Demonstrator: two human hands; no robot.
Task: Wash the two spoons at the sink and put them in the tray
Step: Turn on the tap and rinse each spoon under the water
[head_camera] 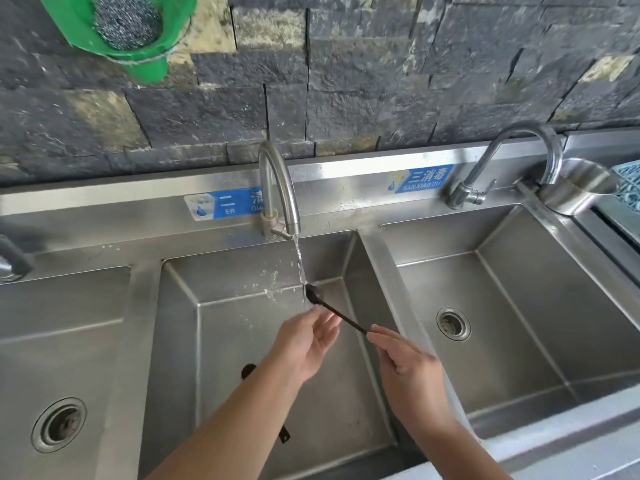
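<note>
Rinsing first spoon (320,299): your right hand (408,362) pinches its handle; left hand (308,341) open, rubbing the bowl. Next, second spoon (265,403) in the basin.

The second spoon (265,403) lies on the middle basin's floor, mostly hidden under the left forearm; only its bowl and handle tip show. The left hand (308,341) covers part of the held spoon (332,308) near its bowl, and whether its fingers touch it I can't tell. The blue label (225,204) is partly masked by the tap (278,188). The green holder (114,32), far-left tap (10,259) and blue rack (628,181) run off the picture's edges.
</note>
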